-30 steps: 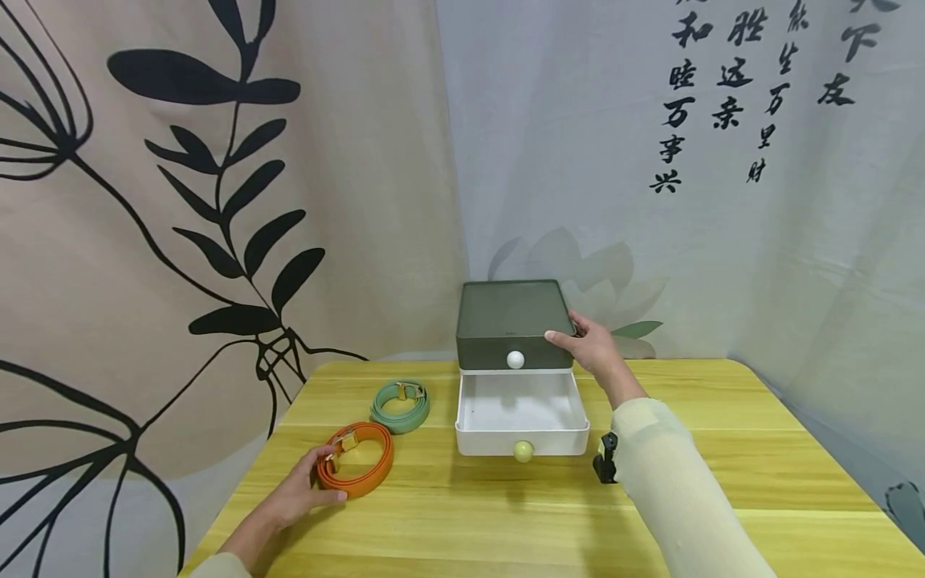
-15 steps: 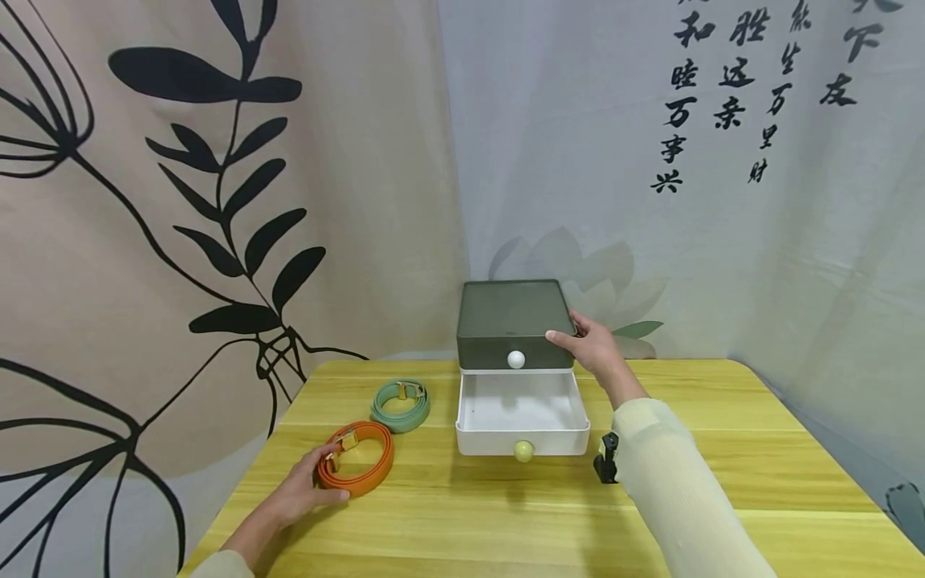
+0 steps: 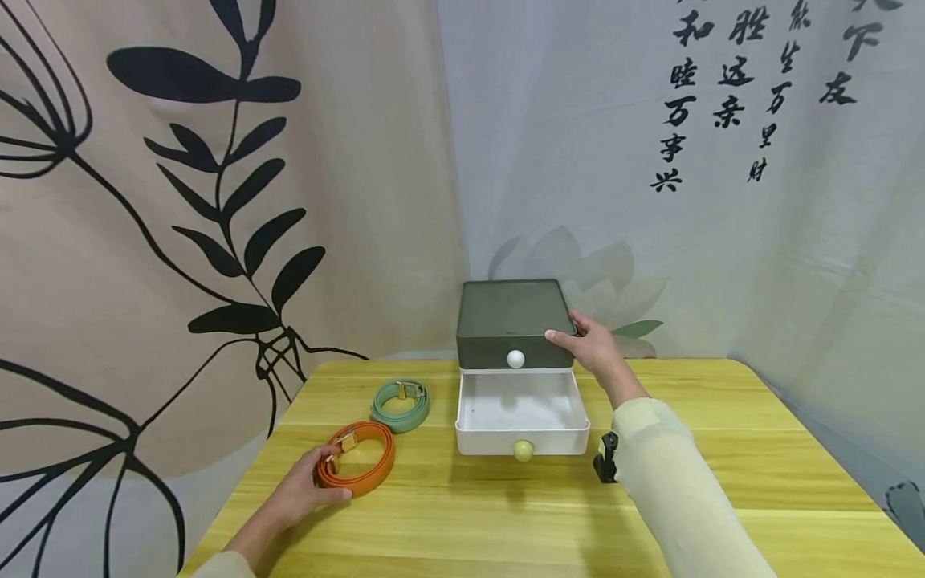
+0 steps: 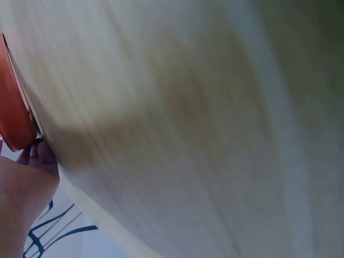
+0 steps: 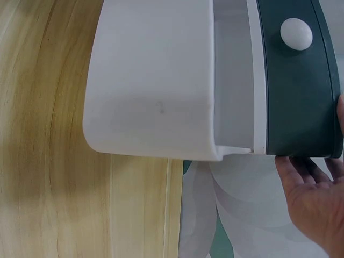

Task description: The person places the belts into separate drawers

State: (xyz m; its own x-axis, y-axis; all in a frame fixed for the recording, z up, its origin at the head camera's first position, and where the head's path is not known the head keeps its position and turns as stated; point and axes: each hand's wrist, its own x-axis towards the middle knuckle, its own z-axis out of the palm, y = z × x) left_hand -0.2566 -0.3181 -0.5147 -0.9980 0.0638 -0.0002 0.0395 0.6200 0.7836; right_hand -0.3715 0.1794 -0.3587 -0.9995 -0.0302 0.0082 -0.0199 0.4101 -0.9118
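My left hand (image 3: pixel 299 491) holds the left side of a coiled orange belt (image 3: pixel 372 479) with a gold buckle, fingers at its far side and thumb at its near side. In the left wrist view the belt (image 4: pixel 13 105) shows only at the left edge, beside the fingers. Behind it lies a coiled green belt (image 3: pixel 413 420). My right hand (image 3: pixel 596 351) rests against the right side of a dark green drawer box (image 3: pixel 513 309), thumb on its top edge. Below, a white drawer (image 3: pixel 473 443) with a yellow-green knob is pulled out, its visible inside bare.
The wooden table (image 3: pixel 448 530) carries the box near its back edge. Close behind hangs a printed curtain (image 3: pixel 390 201) with leaves and writing. A small black device (image 3: pixel 605 459) sits at the right sleeve's cuff. The upper drawer's white knob (image 3: pixel 515 359) faces forward.
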